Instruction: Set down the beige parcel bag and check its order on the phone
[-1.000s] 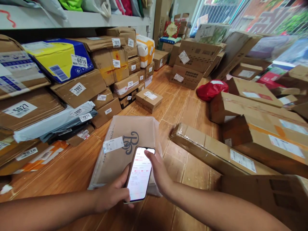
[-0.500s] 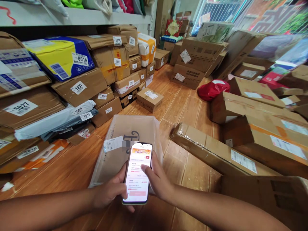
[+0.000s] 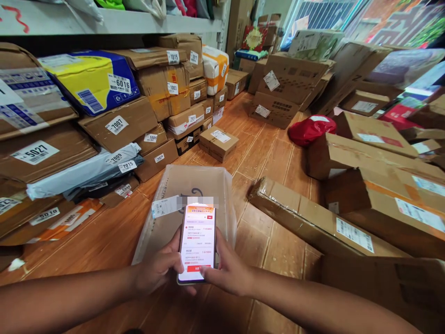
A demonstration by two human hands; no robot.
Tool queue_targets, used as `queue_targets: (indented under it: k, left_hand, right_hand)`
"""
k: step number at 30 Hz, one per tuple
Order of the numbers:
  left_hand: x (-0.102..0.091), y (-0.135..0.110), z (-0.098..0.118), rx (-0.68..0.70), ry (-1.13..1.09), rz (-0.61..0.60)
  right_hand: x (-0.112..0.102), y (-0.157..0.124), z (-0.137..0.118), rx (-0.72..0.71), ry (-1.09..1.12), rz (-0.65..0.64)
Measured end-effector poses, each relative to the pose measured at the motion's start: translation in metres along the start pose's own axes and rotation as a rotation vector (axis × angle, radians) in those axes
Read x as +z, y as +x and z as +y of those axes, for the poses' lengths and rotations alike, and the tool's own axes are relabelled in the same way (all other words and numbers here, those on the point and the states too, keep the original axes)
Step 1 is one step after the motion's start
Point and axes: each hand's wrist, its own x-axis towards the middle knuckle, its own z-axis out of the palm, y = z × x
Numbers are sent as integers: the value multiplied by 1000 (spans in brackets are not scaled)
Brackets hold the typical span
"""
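A lit smartphone [image 3: 196,241] is held upright between both hands, its screen facing me with a list and a red button near the bottom. My left hand [image 3: 160,262] wraps round its left edge, thumb at the lower left of the screen. My right hand [image 3: 231,269] grips the right edge, with its thumb over the red button. Behind the phone, a flat parcel in clear plastic [image 3: 215,199] lies on the floor; a white label [image 3: 166,207] is stuck on it. The phone hides part of this parcel.
Numbered boxes are stacked under a white shelf [image 3: 114,24] at left. A small box [image 3: 219,143] sits on the wooden floor [image 3: 259,150] ahead. To the right lie a long taped box [image 3: 313,218], a red bag [image 3: 309,131] and several larger cartons.
My right thumb has moved down the screen to the red button. That button has turned from pale to bright red, and the phone sits slightly further left.
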Motion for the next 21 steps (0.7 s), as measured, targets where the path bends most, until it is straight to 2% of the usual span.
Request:
queue_targets:
  k: [12, 21]
  left_hand:
    - [3, -2, 2, -30, -2, 21]
    - [0, -2, 3, 0, -23, -36]
  right_hand:
    - [3, 1, -2, 11, -38, -5]
    - [1, 0, -2, -16, -13, -28]
